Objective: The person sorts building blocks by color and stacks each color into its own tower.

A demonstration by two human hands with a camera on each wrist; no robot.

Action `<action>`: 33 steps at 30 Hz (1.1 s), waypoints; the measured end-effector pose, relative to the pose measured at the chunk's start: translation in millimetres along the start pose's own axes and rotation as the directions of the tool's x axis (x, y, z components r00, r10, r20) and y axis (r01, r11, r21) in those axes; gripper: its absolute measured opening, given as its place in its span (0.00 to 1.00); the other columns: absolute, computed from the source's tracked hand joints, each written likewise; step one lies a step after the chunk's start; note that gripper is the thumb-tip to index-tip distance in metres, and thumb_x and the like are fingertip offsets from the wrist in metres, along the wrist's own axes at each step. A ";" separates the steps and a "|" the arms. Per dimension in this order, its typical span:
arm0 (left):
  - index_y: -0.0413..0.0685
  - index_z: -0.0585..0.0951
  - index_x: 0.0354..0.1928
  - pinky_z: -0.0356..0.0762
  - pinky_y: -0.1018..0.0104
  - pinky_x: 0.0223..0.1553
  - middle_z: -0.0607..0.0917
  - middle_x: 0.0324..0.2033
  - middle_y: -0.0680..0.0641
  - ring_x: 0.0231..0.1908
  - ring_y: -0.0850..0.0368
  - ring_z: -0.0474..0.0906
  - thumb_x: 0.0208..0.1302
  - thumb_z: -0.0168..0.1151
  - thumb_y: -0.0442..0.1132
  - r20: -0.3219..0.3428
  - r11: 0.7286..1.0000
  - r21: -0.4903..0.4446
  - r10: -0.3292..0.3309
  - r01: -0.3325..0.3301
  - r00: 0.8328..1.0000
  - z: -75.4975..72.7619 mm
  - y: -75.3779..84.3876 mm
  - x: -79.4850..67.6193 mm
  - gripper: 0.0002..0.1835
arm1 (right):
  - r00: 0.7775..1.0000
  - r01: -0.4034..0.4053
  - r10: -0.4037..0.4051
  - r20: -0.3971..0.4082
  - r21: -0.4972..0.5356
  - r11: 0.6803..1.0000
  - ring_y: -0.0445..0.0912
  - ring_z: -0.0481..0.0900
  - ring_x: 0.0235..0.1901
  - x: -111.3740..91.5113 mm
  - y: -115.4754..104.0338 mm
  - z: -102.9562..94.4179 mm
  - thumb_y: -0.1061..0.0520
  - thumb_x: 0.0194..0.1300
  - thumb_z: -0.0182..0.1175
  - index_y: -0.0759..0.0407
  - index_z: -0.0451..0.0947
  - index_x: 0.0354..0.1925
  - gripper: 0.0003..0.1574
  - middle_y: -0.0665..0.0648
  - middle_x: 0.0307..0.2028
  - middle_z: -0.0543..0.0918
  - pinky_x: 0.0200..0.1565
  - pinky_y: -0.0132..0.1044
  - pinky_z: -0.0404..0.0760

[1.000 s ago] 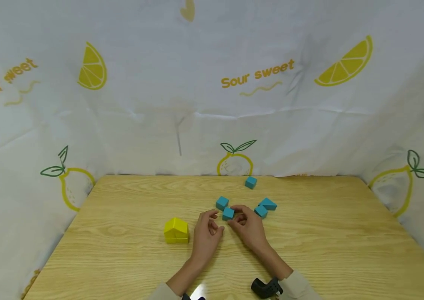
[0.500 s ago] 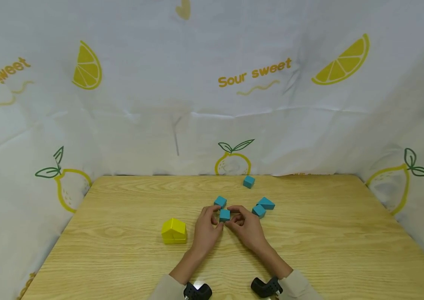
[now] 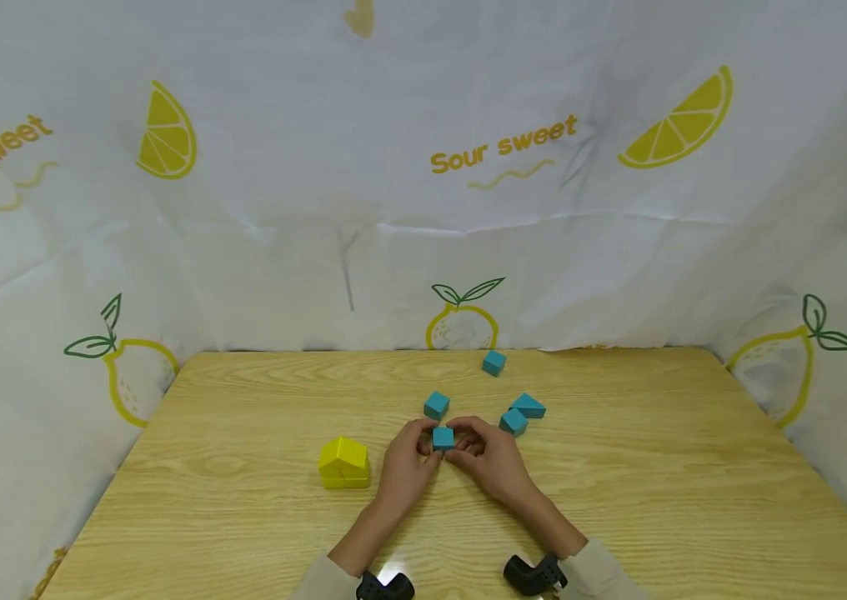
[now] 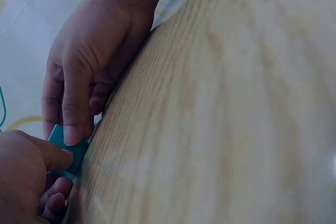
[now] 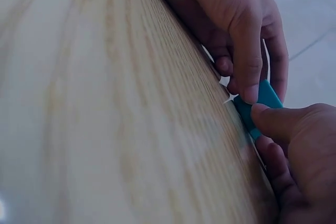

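Observation:
A small blue block [image 3: 443, 439] stands between the two hands near the middle of the table. My left hand [image 3: 403, 468] pinches it from the left, its thumb at the near face. From the right, my right hand [image 3: 493, 462] pinches the same block between thumb and fingers. In the left wrist view both thumbs lie against the blue block [image 4: 79, 155], close over the wood. The right wrist view also has the blue block [image 5: 266, 96] between both hands' fingers, partly hidden by them.
Just beyond the hands is a blue cube [image 3: 436, 405]. Another blue cube [image 3: 513, 422] lies by a blue triangular block [image 3: 528, 406] on the right, and one more cube [image 3: 494, 362] sits at the back edge. Left of the hands stands a yellow house-shaped stack [image 3: 344, 463].
The left hand has closed in on the blue block and now pinches it along with the right. The block has been turned squarer and drawn slightly nearer, away from the cube behind it.

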State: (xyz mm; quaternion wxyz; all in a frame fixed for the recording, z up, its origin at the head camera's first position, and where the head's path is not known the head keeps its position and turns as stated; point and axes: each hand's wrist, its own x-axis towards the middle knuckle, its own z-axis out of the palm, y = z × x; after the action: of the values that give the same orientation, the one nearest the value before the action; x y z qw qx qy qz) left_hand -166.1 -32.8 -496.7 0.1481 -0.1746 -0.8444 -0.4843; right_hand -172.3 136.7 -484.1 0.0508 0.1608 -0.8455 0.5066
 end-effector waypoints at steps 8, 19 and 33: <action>0.42 0.78 0.50 0.70 0.70 0.32 0.78 0.36 0.50 0.32 0.60 0.71 0.54 0.69 0.25 0.014 0.999 0.021 -0.033 0.033 0.999 -6.2 3.8 -12.0 0.21 | 0.999 0.029 -0.028 0.023 -0.040 0.999 0.38 0.76 0.24 -7.5 -0.5 1.2 0.61 0.54 0.72 0.50 0.80 0.49 0.23 0.46 0.27 0.79 0.27 0.33 0.76; 0.44 0.78 0.51 0.69 0.69 0.33 0.74 0.30 0.55 0.31 0.62 0.68 0.53 0.71 0.28 0.061 0.998 0.042 -0.040 0.038 0.997 -17.7 10.7 -31.0 0.21 | 0.996 0.045 -0.039 0.084 -0.064 0.997 0.38 0.71 0.23 -23.9 -7.1 2.2 0.56 0.56 0.71 0.49 0.79 0.49 0.22 0.44 0.28 0.77 0.26 0.32 0.74; 0.46 0.77 0.51 0.68 0.69 0.34 0.72 0.30 0.56 0.32 0.62 0.68 0.52 0.71 0.28 0.084 0.999 0.049 -0.020 0.016 0.996 -24.6 8.8 -38.2 0.23 | 0.993 0.065 -0.058 0.105 -0.058 0.996 0.38 0.71 0.24 -28.0 -8.8 5.1 0.53 0.56 0.71 0.47 0.78 0.49 0.22 0.45 0.30 0.78 0.28 0.32 0.74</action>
State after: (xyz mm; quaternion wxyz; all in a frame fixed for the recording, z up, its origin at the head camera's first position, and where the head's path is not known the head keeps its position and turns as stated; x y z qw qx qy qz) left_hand -126.0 -55.9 -493.9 0.1120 -0.1836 -0.8628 -0.4575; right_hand -142.6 134.5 -486.2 0.0277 0.2111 -0.8567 0.4697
